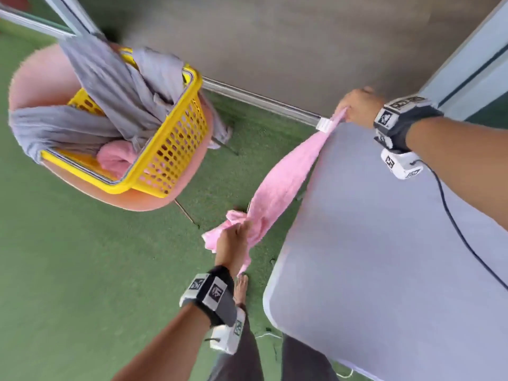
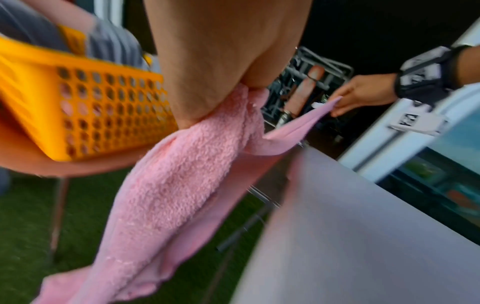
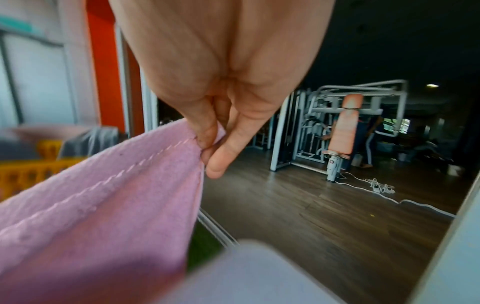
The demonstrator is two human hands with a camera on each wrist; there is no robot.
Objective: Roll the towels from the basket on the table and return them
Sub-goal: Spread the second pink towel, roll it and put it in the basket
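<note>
A pink towel (image 1: 277,185) hangs stretched in the air between my two hands, beside the left edge of the pale table (image 1: 384,243). My right hand (image 1: 354,108) pinches its far corner, where a white label shows, over the table's far left corner. My left hand (image 1: 233,237) grips the bunched near end below table height, with loose cloth hanging under it. The wrist views show the same towel (image 2: 176,185) (image 3: 103,201), the right thumb and fingers (image 3: 207,131) pinched on its hem. A yellow basket (image 1: 176,149) holds grey towels (image 1: 115,86) and a rolled pink one (image 1: 115,158).
The basket sits on a pink chair (image 1: 35,78) at the left, on green artificial turf (image 1: 68,270). A black cable (image 1: 453,221) crosses the table's right side. Beyond a floor track lies a dark wooden floor (image 3: 324,226) with a gym machine (image 3: 348,127).
</note>
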